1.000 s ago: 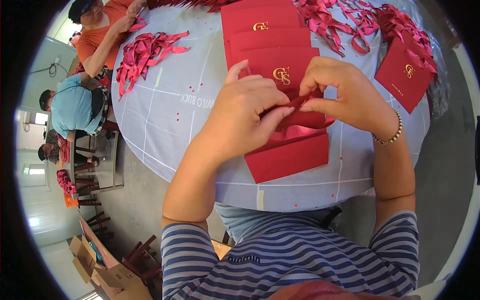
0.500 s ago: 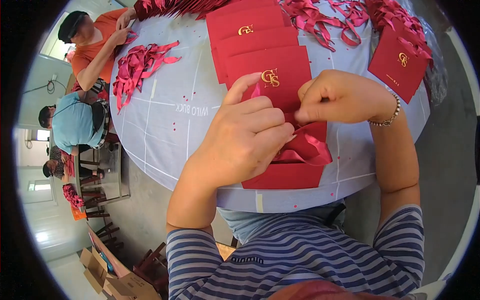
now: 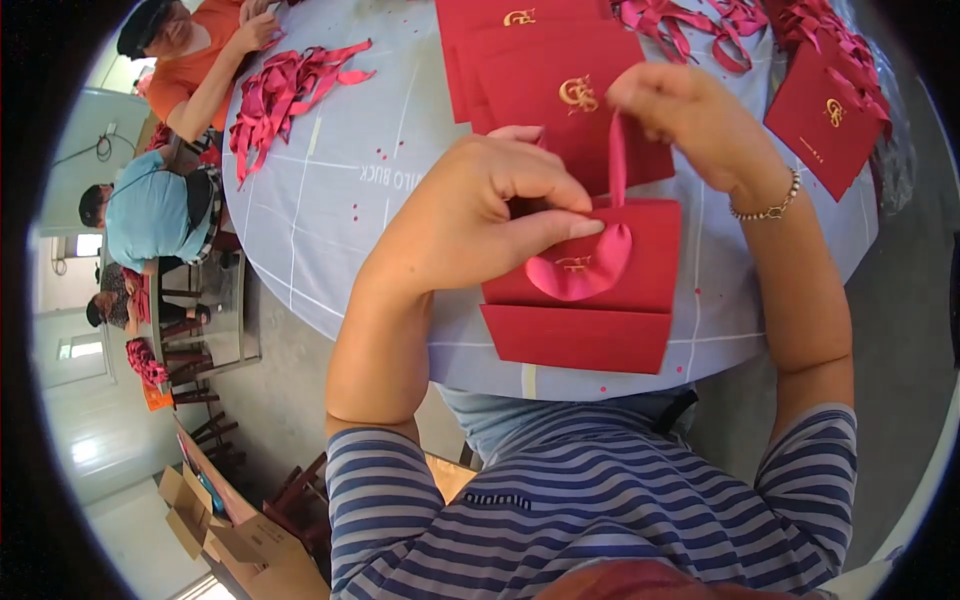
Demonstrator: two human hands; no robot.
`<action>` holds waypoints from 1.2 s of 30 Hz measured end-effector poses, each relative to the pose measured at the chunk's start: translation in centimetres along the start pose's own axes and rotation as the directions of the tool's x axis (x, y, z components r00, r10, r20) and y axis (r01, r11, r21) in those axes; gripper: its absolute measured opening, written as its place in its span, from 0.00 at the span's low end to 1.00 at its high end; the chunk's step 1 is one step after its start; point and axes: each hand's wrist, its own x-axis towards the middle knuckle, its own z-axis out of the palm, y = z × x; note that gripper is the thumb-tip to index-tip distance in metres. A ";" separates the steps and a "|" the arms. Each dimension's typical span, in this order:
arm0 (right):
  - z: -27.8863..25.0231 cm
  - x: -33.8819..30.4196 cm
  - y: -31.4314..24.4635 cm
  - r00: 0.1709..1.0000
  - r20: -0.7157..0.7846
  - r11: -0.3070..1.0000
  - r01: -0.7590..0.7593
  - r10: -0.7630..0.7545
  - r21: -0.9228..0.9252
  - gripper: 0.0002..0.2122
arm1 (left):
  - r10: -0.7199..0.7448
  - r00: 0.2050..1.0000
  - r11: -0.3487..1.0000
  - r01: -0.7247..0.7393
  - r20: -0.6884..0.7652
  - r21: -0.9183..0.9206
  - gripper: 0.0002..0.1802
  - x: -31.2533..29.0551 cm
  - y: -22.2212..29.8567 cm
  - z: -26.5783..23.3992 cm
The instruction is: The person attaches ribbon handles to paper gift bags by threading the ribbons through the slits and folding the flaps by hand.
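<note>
A red paper gift bag [image 3: 585, 335] lies flat near the table's front edge, its bottom fold toward me. My left hand [image 3: 465, 215] is closed, with thumb and forefinger pinching the bag's far edge. Raised beyond that edge, my right hand [image 3: 690, 120] pinches a pink ribbon [image 3: 617, 160] and holds it taut. On the bag's front, the same colour of ribbon forms a curved handle loop [image 3: 575, 285], partly covering a gold emblem. More red bags [image 3: 560, 75] with gold emblems overlap in a stack just beyond my hands.
Loose pink ribbons [image 3: 285, 100] lie at the table's left, others [image 3: 690, 30] at the far side. Bags with ribbons [image 3: 830, 120] sit at the right beside clear plastic. A person in orange [image 3: 190, 80] works at the far left; another in light blue [image 3: 160, 210] is behind.
My right hand has moved up and away from the bag, drawing the ribbon out straight. The loop now hangs smoothly on the bag's front. My left hand has turned to pinch the edge.
</note>
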 end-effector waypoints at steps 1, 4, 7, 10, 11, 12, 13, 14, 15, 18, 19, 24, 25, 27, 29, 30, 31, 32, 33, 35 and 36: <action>-0.7 0.1 0.2 1.000 -0.023 0.992 0.003 0.000 0.125 0.09 | 0.001 1.000 0.997 0.001 0.021 -0.075 0.05 0.2 -0.1 0.0; 1.8 -0.5 -1.8 0.998 -0.045 0.933 -0.025 0.044 0.358 0.08 | -0.028 1.000 0.996 0.028 0.010 -0.080 0.03 -0.3 -0.3 0.1; 2.0 -1.2 -1.9 0.998 0.068 0.928 -0.020 -0.005 0.373 0.08 | 0.041 0.999 0.997 -0.041 -0.002 -0.064 0.03 -0.2 0.3 0.6; 1.4 -1.6 -2.1 0.947 0.321 0.939 -0.133 0.026 0.317 0.11 | 0.097 0.995 0.995 -0.098 -0.017 -0.017 0.03 -0.5 1.0 0.8; 1.7 -1.9 -2.6 0.941 0.337 0.925 -0.157 0.034 0.347 0.09 | 0.068 0.997 0.998 -0.068 -0.022 0.003 0.03 -0.6 1.2 0.8; 2.4 -1.9 -2.4 0.942 0.333 0.923 -0.160 0.038 0.349 0.09 | 0.039 0.999 0.999 -0.038 -0.027 0.023 0.03 -0.6 1.2 0.9; 3.2 -1.7 -1.9 0.980 0.089 0.969 0.160 -0.179 0.187 0.08 | 0.038 0.999 0.999 -0.038 -0.023 0.019 0.03 -0.5 0.9 1.0; 3.9 -1.7 -1.5 0.898 -0.099 0.904 0.426 -0.428 -0.046 0.07 | 0.020 0.998 0.999 -0.018 -0.058 0.042 0.03 -0.5 0.4 1.1; 3.3 -2.1 -2.9 0.827 -0.076 0.802 0.512 -0.557 -0.307 0.10 | 0.004 0.996 0.998 0.002 -0.093 0.065 0.03 -0.5 0.0 1.0; 1.4 -4.0 -5.6 0.756 0.330 0.729 0.645 -0.565 -0.231 0.17 | -0.115 0.990 0.993 0.114 -0.081 -0.011 0.04 0.0 0.3 0.7; 1.9 -4.3 -5.7 0.723 0.365 0.644 0.690 -0.587 -0.331 0.17 | -0.203 0.976 0.978 0.199 -0.080 -0.062 0.04 0.1 0.4 0.6; 4.8 -4.2 -3.4 0.645 0.406 0.323 0.715 -0.647 -0.620 0.11 | -0.307 0.940 0.939 0.274 -0.147 -0.206 0.04 -0.3 -0.3 0.4; 4.9 -4.1 -3.3 0.642 0.408 0.317 0.716 -0.650 -0.622 0.11 | -0.295 0.941 0.941 0.257 -0.163 -0.220 0.04 -0.4 -0.4 0.3; 4.7 -3.8 -3.3 0.470 0.245 0.164 0.673 -0.848 -0.722 0.09 | -0.276 0.944 0.945 0.232 -0.182 -0.233 0.04 -0.4 -0.5 0.5; 4.4 -3.9 -3.4 0.440 0.228 0.158 0.681 -0.868 -0.715 0.09 | -0.197 0.960 0.967 0.158 -0.197 -0.200 0.04 -0.5 -0.5 0.6; 4.4 -3.9 -3.6 0.414 0.207 0.158 0.691 -0.886 -0.705 0.09 | -0.193 0.960 0.969 0.154 -0.202 -0.195 0.04 -0.5 -0.4 0.5; 4.3 -4.2 -4.1 0.408 0.210 0.151 0.693 -0.889 -0.705 0.09 | -0.095 0.973 0.990 0.070 -0.211 -0.123 0.04 -0.5 -0.4 0.5; 4.2 -4.6 -5.3 0.557 0.127 0.399 0.718 -0.821 -0.570 0.09 | 0.005 0.978 0.999 -0.017 -0.210 -0.052 0.05 -0.5 -0.3 0.4; 4.1 -4.8 -5.9 0.697 0.077 0.619 0.678 -0.713 -0.396 0.09 | 0.070 0.988 0.997 -0.071 -0.140 -0.003 0.04 -0.5 -0.2 -0.2; 2.7 -3.8 -4.5 0.758 -0.017 0.758 0.652 -0.652 -0.022 0.07 | 0.135 0.984 0.990 -0.139 -0.117 -0.030 0.04 -0.4 0.7 -0.1; 2.4 -3.7 -4.2 0.838 -0.077 0.807 0.542 -0.540 0.237 0.07 | 0.209 0.969 0.977 -0.212 -0.134 -0.009 0.03 -0.4 0.9 0.1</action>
